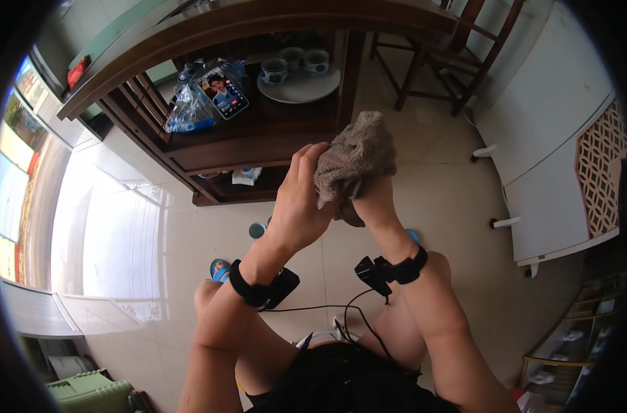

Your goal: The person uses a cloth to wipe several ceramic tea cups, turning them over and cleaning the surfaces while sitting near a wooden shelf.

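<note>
A brown-grey terry cloth point(355, 155) is bunched up in front of me, above the tiled floor. My left hand point(304, 199) grips the cloth's left side, together with a dark brown object point(350, 214) that shows only in part below it. My right hand point(378, 204) is inside or behind the cloth; its fingers are covered. What the dark object is, I cannot tell. Both wrists wear black straps with small black devices.
A dark wooden cabinet point(251, 149) ahead holds a phone point(223, 93), clear plastic packaging point(189, 106) and a round plate point(299, 92) with several patterned cups. A small cup point(257, 230) stands on the floor. White panels on casters point(545, 155) are at right, a wooden chair point(463, 62) behind.
</note>
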### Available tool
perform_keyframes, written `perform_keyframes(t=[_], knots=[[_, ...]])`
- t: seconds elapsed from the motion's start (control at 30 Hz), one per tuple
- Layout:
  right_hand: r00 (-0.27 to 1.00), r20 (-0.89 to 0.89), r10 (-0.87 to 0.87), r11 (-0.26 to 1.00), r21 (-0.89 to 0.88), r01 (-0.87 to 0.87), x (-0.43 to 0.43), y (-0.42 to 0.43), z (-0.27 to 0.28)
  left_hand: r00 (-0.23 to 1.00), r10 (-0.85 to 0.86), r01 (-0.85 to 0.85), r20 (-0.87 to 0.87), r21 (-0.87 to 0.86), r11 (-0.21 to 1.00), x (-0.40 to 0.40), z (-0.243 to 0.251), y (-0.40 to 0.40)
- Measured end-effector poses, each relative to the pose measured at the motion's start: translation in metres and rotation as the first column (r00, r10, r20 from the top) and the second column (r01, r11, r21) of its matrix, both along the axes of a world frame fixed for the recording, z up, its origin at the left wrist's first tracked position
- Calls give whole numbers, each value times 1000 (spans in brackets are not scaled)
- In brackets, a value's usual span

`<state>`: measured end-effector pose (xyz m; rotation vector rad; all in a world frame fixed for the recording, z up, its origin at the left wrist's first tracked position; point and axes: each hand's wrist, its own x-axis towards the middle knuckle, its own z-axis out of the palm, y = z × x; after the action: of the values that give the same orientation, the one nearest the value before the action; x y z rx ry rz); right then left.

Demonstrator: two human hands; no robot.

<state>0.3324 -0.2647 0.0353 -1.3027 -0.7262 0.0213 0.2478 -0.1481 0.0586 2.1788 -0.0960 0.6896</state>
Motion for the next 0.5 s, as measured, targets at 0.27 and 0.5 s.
perform_keyframes(t=[0.27,0.5], knots=[[807,-576,132,991,69,-112,28,-17,4,994,-88,61,63,347,936,-5,5,-7],[991,-106,77,984,-150,-92,19,-8,1,1000,-5,1,19,214,977,-5,-5,4]])
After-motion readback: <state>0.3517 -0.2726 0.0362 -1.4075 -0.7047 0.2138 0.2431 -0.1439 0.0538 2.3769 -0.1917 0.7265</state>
